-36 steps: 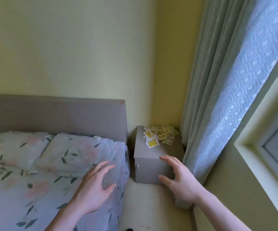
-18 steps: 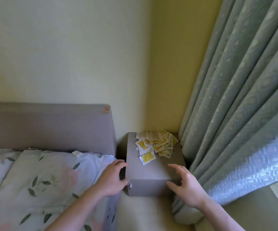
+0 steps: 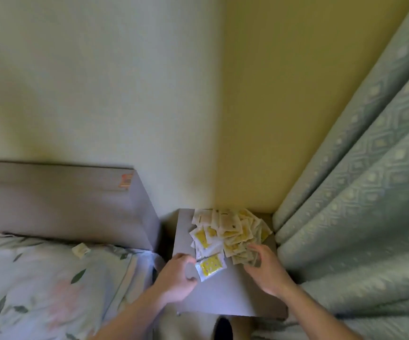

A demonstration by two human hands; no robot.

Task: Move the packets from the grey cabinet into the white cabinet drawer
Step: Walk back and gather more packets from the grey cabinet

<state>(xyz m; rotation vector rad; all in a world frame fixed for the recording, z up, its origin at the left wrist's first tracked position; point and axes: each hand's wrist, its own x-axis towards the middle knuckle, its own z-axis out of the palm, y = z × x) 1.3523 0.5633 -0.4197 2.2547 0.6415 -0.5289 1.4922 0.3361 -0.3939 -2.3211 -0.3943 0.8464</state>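
While the packets (image 3: pixel 228 231) lie heaped at the back of the grey cabinet (image 3: pixel 228 290) top, the nearest front packet (image 3: pixel 210 265) is pinched by the left hand (image 3: pixel 177 278), and the heap's near edge is touched by the half-open, empty right hand (image 3: pixel 264 268).

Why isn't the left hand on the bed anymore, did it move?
Yes. The left hand moved right, off the bed, onto the grey cabinet, reaching the nearest packet.
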